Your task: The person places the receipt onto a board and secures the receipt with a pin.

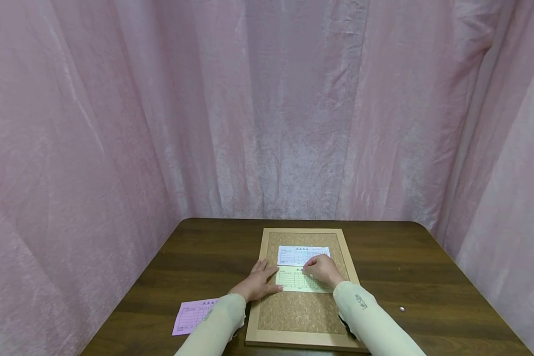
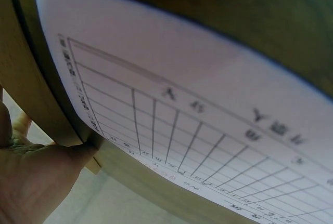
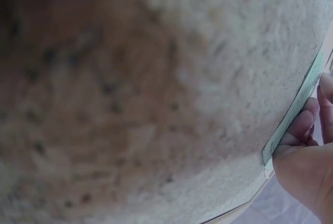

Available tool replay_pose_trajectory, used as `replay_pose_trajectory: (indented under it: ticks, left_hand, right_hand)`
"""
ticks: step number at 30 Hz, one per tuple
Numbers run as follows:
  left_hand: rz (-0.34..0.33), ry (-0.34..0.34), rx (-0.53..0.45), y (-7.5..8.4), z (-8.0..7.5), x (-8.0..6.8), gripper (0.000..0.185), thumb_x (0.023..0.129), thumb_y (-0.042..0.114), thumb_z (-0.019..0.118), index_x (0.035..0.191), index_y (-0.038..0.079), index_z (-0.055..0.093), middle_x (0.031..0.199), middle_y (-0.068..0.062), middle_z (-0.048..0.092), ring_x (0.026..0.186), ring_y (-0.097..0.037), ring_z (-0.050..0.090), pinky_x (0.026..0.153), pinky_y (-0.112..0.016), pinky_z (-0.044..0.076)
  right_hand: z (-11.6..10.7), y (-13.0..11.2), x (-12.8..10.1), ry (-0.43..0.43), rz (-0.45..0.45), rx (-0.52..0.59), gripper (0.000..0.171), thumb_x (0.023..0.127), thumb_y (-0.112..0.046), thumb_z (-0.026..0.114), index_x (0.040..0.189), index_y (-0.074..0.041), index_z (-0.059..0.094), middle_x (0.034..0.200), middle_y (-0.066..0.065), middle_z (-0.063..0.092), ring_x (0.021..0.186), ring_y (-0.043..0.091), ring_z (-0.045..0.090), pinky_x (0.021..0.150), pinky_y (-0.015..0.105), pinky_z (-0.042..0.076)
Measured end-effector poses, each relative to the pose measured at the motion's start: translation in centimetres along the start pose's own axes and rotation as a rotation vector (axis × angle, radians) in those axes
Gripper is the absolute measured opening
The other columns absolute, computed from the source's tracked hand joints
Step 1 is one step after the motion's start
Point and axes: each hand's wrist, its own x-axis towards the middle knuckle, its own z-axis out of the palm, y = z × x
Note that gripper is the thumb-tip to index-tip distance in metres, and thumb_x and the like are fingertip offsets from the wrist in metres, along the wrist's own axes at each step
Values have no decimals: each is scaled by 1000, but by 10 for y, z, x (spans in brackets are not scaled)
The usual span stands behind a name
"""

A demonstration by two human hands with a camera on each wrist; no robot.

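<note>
A yellow-green printed form [image 1: 289, 280] lies on the framed corkboard [image 1: 293, 314], just below a white printed form [image 1: 289, 254]. My left hand [image 1: 258, 282] rests spread on the board's left frame, with fingertips at the left edge of the yellow-green form. My right hand [image 1: 324, 269] is over that form, thumb and fingertips pinched together at its top edge around something small that they hide; I cannot tell what it is. Seen from the right wrist, the curled fingers [image 3: 302, 125] are right at the form [image 3: 291, 115].
A pink-purple printed form [image 1: 191, 316] lies on the dark wooden table [image 1: 218, 247] left of the board, partly under the left sleeve. To the right sits a small shiny round piece [image 1: 402, 309]. Pink curtains [image 1: 293, 123] hang behind the table and at both sides.
</note>
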Motion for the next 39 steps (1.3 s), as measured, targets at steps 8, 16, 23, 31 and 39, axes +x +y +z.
replay_pose_trajectory:
  ticks: [8,16,23,31,39]
  left_hand:
    - [1,-4,3,0,0,-1,69,91,44,70,148,13,47,161,-24,15,150,-39,6,114,-60,21]
    - [-16,-11,-6,1,-1,-1,70,91,46,69,149,15,46,162,-21,13,150,-37,5,114,-60,21]
    - [-21,-11,-8,0,1,0,70,91,46,69,150,16,46,163,-20,13,151,-36,4,114,-60,21]
    - [-21,-5,-11,1,0,0,70,91,45,70,149,14,47,163,-20,13,150,-36,5,114,-60,20]
    - [-18,2,-17,3,-1,-3,69,90,43,72,148,13,48,163,-20,14,150,-37,5,114,-60,21]
  right_hand:
    - [2,3,2,-10,45,28,9,85,-14,77,79,-9,74,78,-1,66,76,17,57,70,32,43]
    - [1,1,0,-4,38,14,10,86,-14,76,78,-8,73,77,-1,66,73,17,57,67,31,44]
    - [1,0,0,-13,44,3,9,86,-14,75,79,-9,75,78,-1,67,75,17,57,70,33,45]
    - [2,-1,-1,-15,24,-16,8,86,-13,75,79,-9,75,78,-2,68,74,16,57,69,34,45]
    - [3,0,2,-12,8,-36,8,85,-13,75,79,-9,76,78,-1,69,71,16,57,67,34,47]
